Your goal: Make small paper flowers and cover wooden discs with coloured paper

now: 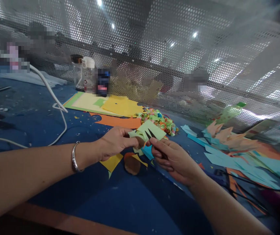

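My left hand (114, 142), with a silver bangle at the wrist, pinches a piece of light green paper (156, 129) and a brown round disc (140, 142) under the thumb. Small dark scissors (150, 133) are in my right hand (165, 156), their pointed blades apart over the green paper. My fingers hide the handles. Just below lie another brown disc (132, 165), a yellow paper scrap (113, 162) and a bright blue paper piece (148, 151).
Behind my hands are a heap of small coloured scraps (158, 119), orange paper (122, 121) and stacked yellow sheets (122, 106). Two bottles (88, 75) stand by the perforated metal screen (140, 42). A white cable (49, 88) crosses the left; light blue strips (235, 161) lie right.
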A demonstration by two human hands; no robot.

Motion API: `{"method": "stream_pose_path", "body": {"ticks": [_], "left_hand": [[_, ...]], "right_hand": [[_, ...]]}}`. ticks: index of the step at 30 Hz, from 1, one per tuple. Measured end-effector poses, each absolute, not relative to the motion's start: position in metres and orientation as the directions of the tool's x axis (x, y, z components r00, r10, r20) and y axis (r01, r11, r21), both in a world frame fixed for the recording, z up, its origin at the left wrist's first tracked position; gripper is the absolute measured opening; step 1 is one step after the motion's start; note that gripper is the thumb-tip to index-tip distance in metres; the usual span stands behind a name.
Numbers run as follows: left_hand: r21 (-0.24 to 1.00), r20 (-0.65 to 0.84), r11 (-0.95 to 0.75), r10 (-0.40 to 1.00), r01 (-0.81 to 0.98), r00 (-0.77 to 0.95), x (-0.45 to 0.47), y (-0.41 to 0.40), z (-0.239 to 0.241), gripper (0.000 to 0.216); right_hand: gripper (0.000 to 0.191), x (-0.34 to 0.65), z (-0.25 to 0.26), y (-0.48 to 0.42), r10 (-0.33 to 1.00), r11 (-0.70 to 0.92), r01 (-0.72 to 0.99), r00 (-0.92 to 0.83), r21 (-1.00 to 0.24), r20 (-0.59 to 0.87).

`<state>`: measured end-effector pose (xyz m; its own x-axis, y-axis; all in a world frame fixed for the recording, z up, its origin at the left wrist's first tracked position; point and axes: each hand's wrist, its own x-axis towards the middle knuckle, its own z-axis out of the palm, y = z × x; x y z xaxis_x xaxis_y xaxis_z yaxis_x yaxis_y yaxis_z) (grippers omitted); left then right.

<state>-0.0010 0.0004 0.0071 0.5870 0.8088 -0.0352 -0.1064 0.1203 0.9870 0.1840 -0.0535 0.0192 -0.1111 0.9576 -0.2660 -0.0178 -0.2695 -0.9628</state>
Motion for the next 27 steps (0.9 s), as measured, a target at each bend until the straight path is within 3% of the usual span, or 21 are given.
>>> {"method": "stream_pose_path", "body": {"ticks": [6,11,16,20,27], "left_hand": [[0.980,-0.063,0.148,0.868,-0.136,0.492,0.001,0.000,0.009,0.008],[0.977,-0.016,0.101,0.911,-0.186,0.411,0.000,0.003,0.010,0.006],[0.989,0.009,0.078,0.813,-0.124,0.582,0.001,-0.002,0.010,0.005],[0.991,0.007,0.075,0.788,-0.108,0.616,0.002,-0.006,0.010,0.012],[0.949,0.018,0.182,0.786,-0.258,0.618,0.003,-0.010,0.009,0.014]], "right_hand": [[0.046,0.189,0.017,-0.051,0.964,-0.246,0.177,-0.056,-0.953,-0.260],[0.043,0.199,0.011,-0.045,0.998,-0.029,0.401,0.071,-0.916,0.000],[0.038,0.190,0.012,-0.052,0.994,0.106,0.434,-0.039,-0.894,0.099],[0.031,0.183,0.017,-0.057,0.983,0.179,0.462,-0.119,-0.869,0.139],[0.029,0.180,0.025,-0.061,0.984,0.179,0.444,-0.085,-0.878,0.158]]}}
